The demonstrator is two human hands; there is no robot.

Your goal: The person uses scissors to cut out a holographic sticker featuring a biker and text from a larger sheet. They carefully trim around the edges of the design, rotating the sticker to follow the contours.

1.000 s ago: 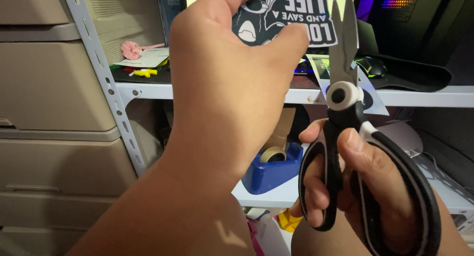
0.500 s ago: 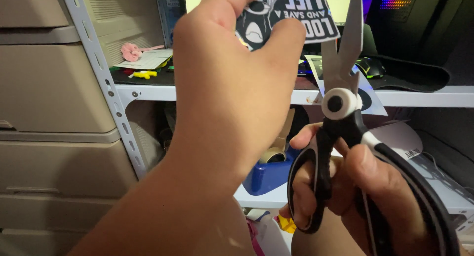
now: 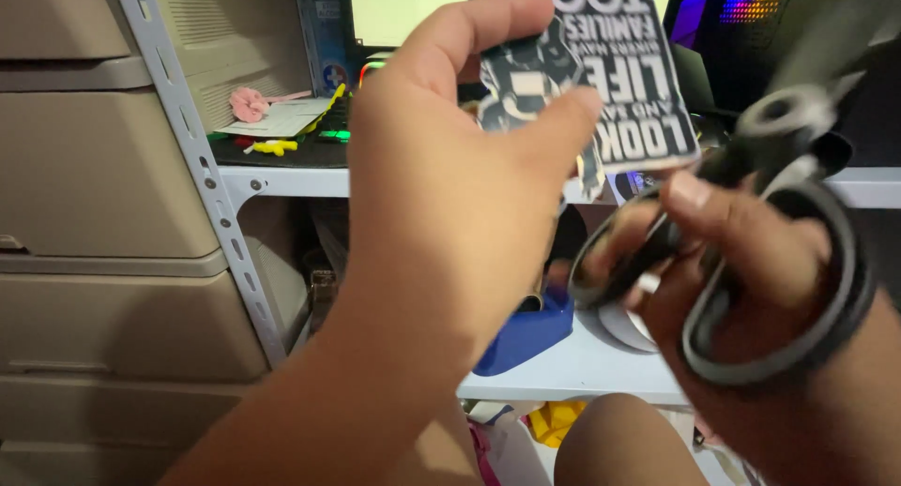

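1. Sticker [image 3: 601,73], black and white with print on it, sits up high in the middle of the view, pinched between thumb and fingers of the left hand [image 3: 450,195]. So that hand is clamped on it.
2. Scissors [image 3: 751,251] are in the right hand [image 3: 779,355], low on the right, fingers threaded through the black loops and closed round them. They're blurry, and the blades run up toward the top right, so I can't tell if the blades are apart or together.
3. Looks to me like a trimming job, caught at the lining-up step: the blades aren't on the sticker's edge right now, they're off to its right.
4. I'd guess the next move calls for getting the blades onto the sticker's edge while keeping the pinching fingers away from the cut line. The thumb sits pretty close to the lower edge, so that's the thing to watch.
5. Around it: white shelf [image 3: 582,364] behind the hands with a blue tape dispenser [image 3: 526,331] on it, beige drawers [image 3: 103,261] on the left, a lit monitor [image 3: 413,7] at the far top, and pink and yellow bits on the upper shelf.
6. Nothing blocks the cut except the holding fingers.
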